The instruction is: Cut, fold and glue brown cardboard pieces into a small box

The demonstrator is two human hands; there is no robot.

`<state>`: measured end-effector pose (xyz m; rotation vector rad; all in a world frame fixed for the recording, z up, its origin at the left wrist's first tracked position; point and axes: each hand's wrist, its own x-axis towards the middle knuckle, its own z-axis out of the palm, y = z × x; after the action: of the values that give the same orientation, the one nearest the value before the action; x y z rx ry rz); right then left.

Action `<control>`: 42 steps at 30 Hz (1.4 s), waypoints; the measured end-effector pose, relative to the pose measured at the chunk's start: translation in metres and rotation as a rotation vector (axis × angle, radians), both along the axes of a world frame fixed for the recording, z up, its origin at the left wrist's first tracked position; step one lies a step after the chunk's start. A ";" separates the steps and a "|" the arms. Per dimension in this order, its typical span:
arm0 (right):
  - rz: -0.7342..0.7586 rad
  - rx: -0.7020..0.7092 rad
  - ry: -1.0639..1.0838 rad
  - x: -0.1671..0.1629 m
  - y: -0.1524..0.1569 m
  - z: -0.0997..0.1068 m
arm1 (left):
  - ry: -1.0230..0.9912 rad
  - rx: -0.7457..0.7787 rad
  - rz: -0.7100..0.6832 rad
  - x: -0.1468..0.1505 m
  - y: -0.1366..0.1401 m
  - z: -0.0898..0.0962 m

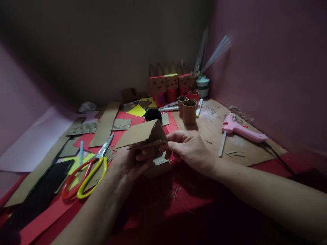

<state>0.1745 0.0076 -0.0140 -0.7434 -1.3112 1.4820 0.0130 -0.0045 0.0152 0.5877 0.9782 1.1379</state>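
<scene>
A folded piece of brown cardboard [140,132], bent into a tent-like shape, is held up over the table near the middle of the view. My left hand [133,161] grips it from below, with the fingers curled under its bottom edge. At its right end, my right hand [185,148] pinches the cardboard edge between thumb and fingers. Beneath the hands lies another cardboard piece [160,163] with a ridged surface, partly hidden by them. Scissors [89,170] with one red and one yellow handle lie just left of my left forearm, blades parted slightly.
A pink glue gun [240,128] with a glue stick lies at right on a cardboard sheet [204,136]. Cardboard tubes [189,112] and box-headed figures [157,86] stand behind. At left are cardboard strips [104,126], a black phone-like object [51,180] and coloured paper [136,110].
</scene>
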 end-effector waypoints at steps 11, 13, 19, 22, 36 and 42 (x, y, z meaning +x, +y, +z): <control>-0.082 0.009 0.002 -0.001 0.001 0.000 | 0.002 0.015 0.004 0.005 -0.002 0.004; -0.031 -0.087 0.082 0.001 0.007 0.000 | -0.014 0.020 0.009 0.004 -0.003 0.006; 0.022 -0.398 0.248 0.006 0.021 -0.004 | 0.111 0.257 0.054 0.003 -0.011 0.005; 0.012 -0.507 0.285 0.005 0.022 -0.004 | 0.227 0.367 0.111 0.007 -0.015 0.001; 0.053 -0.410 0.229 0.002 0.011 -0.002 | 0.637 0.430 0.274 0.016 -0.017 -0.003; 0.043 -0.389 0.212 0.001 0.012 -0.005 | 0.610 0.434 0.258 0.016 -0.010 -0.010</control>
<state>0.1757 0.0200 -0.0186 -0.7810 -0.8941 1.8236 0.0288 -0.0143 0.0056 1.2342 1.3602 1.4531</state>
